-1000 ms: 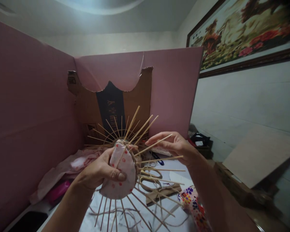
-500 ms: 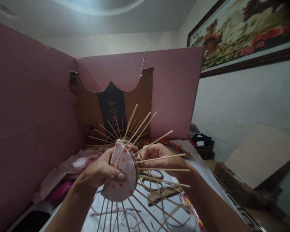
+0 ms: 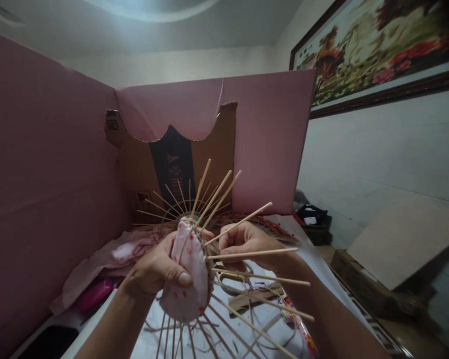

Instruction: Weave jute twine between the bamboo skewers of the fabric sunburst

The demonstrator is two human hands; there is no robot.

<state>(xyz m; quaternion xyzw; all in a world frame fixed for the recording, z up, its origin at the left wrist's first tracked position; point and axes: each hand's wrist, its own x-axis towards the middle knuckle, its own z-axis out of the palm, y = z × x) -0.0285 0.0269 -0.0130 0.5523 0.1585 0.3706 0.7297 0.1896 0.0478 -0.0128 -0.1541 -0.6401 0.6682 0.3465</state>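
Observation:
A round disc (image 3: 190, 294) covered in white cloth with red spots has thin wooden sticks (image 3: 254, 253) standing out all around its edge. My left hand (image 3: 155, 267) is closed on it, the thumb lying across the cloth and the fingers behind. Brown cord appears wound along the disc's rim. At the right side, among the sticks, my right hand (image 3: 249, 239) has its fingers pinched together close to the rim. It seems to hold a thin brown strand, partly hidden by the sticks. Below it, scissors (image 3: 224, 281) with gold-coloured handles lie on the white-covered table.
A second ring of sticks (image 3: 160, 204) stands behind, before a torn cardboard box (image 3: 217, 149). Pink panels (image 3: 269, 149) close off the back and left. A cardboard strip (image 3: 239, 305) and loose strands lie below; spotted cloth (image 3: 97, 264) and a dark phone-like slab (image 3: 48, 343) are left.
My right hand has drawn slightly right, away from the rim. The disc has turned and tilted a little in my left hand, so the right-hand sticks reach lower and farther right.

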